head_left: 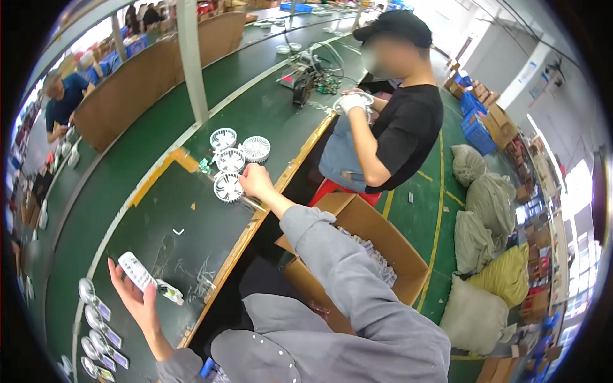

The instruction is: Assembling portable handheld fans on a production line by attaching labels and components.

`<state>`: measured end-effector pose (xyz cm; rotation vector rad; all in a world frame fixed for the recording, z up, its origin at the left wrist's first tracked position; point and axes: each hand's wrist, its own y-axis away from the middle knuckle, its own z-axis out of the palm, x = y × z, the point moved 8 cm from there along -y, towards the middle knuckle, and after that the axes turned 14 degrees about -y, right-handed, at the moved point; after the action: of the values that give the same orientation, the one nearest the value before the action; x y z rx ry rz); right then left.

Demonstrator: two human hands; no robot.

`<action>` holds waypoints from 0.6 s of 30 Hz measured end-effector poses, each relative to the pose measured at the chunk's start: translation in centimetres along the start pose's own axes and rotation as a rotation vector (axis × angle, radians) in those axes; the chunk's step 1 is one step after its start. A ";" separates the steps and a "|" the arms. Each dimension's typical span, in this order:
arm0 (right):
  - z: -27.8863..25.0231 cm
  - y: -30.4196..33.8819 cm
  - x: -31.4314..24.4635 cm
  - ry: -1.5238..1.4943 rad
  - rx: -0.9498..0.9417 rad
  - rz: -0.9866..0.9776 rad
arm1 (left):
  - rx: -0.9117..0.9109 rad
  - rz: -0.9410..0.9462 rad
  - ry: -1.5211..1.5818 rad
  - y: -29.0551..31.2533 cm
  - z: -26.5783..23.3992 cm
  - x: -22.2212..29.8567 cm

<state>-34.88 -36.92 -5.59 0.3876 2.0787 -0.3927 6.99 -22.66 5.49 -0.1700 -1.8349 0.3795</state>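
My left hand grips a long white plastic handle piece with printing on its face, between thumb and fingers. Beside it, a smaller white part with a greenish piece lies close to the thumb; whether it is joined to the handle I cannot tell. My right hand reaches across the bench with its fingers closed at the rim of a round white fan head. More fan heads sit against that one: a slotted one, another behind it and a grille-covered one.
Small fans stand in a row at the lower left. Thin wires lie near the bench's wooden edge. An open cardboard box is at my right. A co-worker in black sits beyond, handling a white part.
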 end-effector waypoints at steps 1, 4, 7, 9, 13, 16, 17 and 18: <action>-0.3 -0.2 0.4 0.008 0.013 0.015 | -0.029 0.027 0.003 0.2 0.6 1.4; 0.0 4.1 -4.7 0.065 0.160 -0.219 | -0.081 0.048 0.037 1.8 1.3 3.9; 2.1 12.9 -11.7 -0.518 -0.290 -0.408 | -0.161 -0.037 0.213 3.2 4.4 5.7; 7.6 20.6 -10.7 -1.337 -0.941 -0.002 | -0.145 0.014 0.298 3.9 6.3 6.7; 5.0 30.1 -13.3 -1.108 -1.329 0.239 | -0.063 -0.018 0.430 6.2 6.4 5.9; 4.5 31.7 -10.9 -1.217 -1.270 0.328 | -0.042 -0.004 0.640 9.3 5.7 3.7; 4.0 32.1 -10.6 -1.230 -1.244 0.387 | -0.001 -0.054 0.673 10.4 5.2 2.5; 4.2 32.9 -9.7 -1.189 -1.251 0.407 | 0.038 -0.106 0.704 11.5 4.8 1.4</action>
<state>-12.94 -10.26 -3.36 -0.1928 0.7354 0.7681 1.15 -12.24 1.62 -0.1546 -1.1362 0.2366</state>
